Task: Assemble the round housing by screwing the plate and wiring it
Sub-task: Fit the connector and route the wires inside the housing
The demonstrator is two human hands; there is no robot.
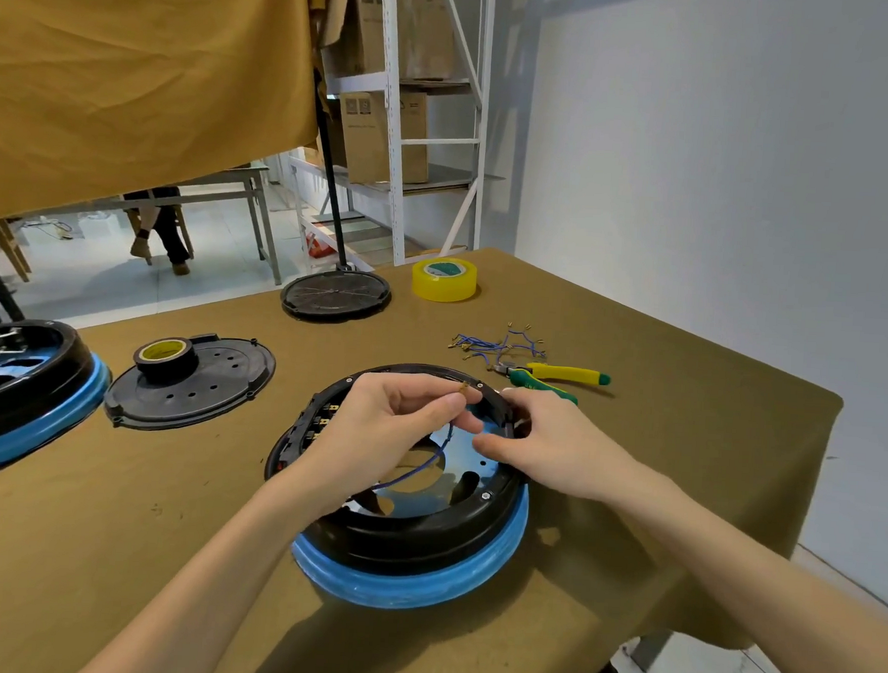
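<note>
Head view looks down on a table [112,550] under a tan cloth. Nearest, at the middle, sits the round housing [411,535], black with a blue ring round its base. Inside it lies a shiny metal plate [469,453] with cut-outs and holes, and a row of small terminals lines the inner wall on the left. A screw head shows on the rim at the near right.

Over the housing, the left hand [375,435] pinches a blue wire [427,464] near its brass terminal end between thumb and forefinger; the wire loops down across the plate. The right hand [544,444] rests at the housing's right rim with fingers curled; whether they grasp anything cannot be told.

At the left edge a second black housing [22,391] with a blue ring holds something pale that is too cut off to name. Between the two lies a flat black cover [197,390] with a roll of black tape [165,357] on it.

Farther right, green-and-yellow pliers [558,378] lie touching a loose bunch of blue wires [498,344]. At the far edge lie another black disc [336,294] and a roll of yellow tape [444,278].
</note>
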